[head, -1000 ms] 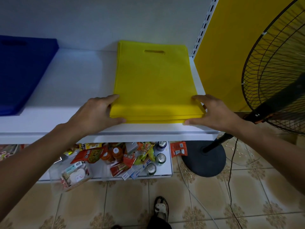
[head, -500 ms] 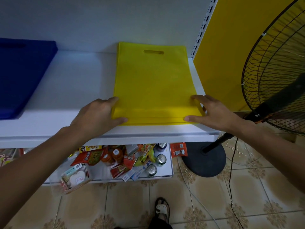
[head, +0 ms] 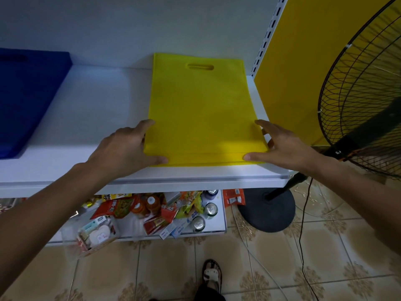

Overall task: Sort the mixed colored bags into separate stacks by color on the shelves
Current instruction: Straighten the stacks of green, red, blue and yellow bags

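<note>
A stack of flat yellow bags lies on the white shelf, handle slot toward the back wall. My left hand presses against the stack's near left corner, thumb along the front edge. My right hand presses against the near right corner, thumb along the front edge and fingers straight along the side. A stack of blue bags lies at the shelf's far left, partly cut off by the frame.
A standing fan with a round black base is close to the shelf's right end, its cable trailing over the tiled floor. A yellow panel is behind it. The lower shelf holds snacks and cans. A sandalled foot is below.
The yellow stack has slid slightly back from the shelf's front edge and flattened. Both hands stayed at its near corners.
</note>
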`<control>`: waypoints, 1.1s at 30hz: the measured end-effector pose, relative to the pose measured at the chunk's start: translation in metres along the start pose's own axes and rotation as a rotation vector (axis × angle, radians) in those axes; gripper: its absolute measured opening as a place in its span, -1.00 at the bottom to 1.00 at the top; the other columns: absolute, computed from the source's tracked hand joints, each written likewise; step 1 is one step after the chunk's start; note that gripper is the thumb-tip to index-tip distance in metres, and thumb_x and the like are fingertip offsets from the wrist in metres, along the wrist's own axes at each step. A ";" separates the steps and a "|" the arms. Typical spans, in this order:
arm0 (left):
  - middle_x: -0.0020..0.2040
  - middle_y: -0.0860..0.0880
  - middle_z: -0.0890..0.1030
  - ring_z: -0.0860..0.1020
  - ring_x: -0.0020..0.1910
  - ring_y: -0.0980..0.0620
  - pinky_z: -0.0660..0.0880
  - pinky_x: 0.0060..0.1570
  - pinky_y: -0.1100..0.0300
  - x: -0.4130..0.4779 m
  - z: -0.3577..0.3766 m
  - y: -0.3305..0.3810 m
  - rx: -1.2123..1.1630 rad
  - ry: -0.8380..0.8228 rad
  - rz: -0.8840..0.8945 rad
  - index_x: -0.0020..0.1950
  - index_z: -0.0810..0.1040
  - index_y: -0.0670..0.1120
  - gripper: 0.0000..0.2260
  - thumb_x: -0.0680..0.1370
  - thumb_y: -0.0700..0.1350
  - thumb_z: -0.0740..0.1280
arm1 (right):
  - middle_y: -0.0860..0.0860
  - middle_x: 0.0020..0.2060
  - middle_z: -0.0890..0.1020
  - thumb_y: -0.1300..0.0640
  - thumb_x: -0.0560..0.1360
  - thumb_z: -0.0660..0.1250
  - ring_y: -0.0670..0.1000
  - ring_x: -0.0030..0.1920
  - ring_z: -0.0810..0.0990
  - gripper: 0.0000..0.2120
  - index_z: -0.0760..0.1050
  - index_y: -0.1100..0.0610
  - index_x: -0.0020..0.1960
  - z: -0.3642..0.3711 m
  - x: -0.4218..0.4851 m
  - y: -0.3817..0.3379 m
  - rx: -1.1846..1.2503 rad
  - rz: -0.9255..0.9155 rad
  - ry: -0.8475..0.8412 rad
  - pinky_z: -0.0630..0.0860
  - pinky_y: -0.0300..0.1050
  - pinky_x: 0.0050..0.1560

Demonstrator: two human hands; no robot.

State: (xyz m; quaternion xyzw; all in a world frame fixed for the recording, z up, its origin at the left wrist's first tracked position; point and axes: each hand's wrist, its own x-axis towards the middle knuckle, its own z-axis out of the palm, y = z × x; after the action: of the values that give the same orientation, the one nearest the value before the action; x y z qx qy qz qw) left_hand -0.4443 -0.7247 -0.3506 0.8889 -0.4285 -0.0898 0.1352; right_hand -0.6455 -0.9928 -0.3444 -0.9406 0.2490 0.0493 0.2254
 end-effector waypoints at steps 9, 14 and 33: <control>0.18 -0.11 0.56 0.50 0.13 -0.16 0.47 0.05 -0.01 0.000 -0.002 -0.003 -0.009 -0.018 0.010 0.49 0.13 -0.02 -0.09 0.26 0.26 0.42 | 0.04 0.35 0.35 -0.22 0.26 0.43 0.00 -0.11 0.51 -0.05 0.05 -0.03 0.50 -0.003 0.001 0.000 0.048 0.010 -0.023 0.37 -0.14 -0.05; 0.04 -0.17 0.57 0.51 0.03 -0.16 0.46 -0.04 0.04 -0.001 -0.001 0.000 0.044 0.042 0.009 0.47 0.20 -0.02 -0.20 0.34 0.19 0.43 | 0.08 0.32 0.39 -0.20 0.28 0.43 0.07 -0.09 0.53 -0.10 0.13 0.03 0.49 0.000 0.002 0.002 -0.020 -0.047 0.031 0.40 -0.16 -0.05; -0.23 -0.09 0.52 0.46 -0.30 -0.07 0.35 -0.28 0.14 -0.006 -0.006 0.005 0.186 -0.001 0.008 0.51 0.00 -0.04 -0.08 0.33 0.52 -0.09 | 0.06 0.22 0.53 -0.48 0.38 -0.07 0.10 0.15 0.53 -0.19 0.22 0.00 0.44 -0.005 -0.008 0.000 -0.048 -0.045 0.189 0.43 -0.05 0.01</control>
State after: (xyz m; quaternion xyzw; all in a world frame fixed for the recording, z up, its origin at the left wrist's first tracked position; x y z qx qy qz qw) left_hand -0.4507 -0.7220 -0.3433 0.8959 -0.4384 -0.0497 0.0522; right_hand -0.6527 -0.9911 -0.3378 -0.9516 0.2466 -0.0389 0.1792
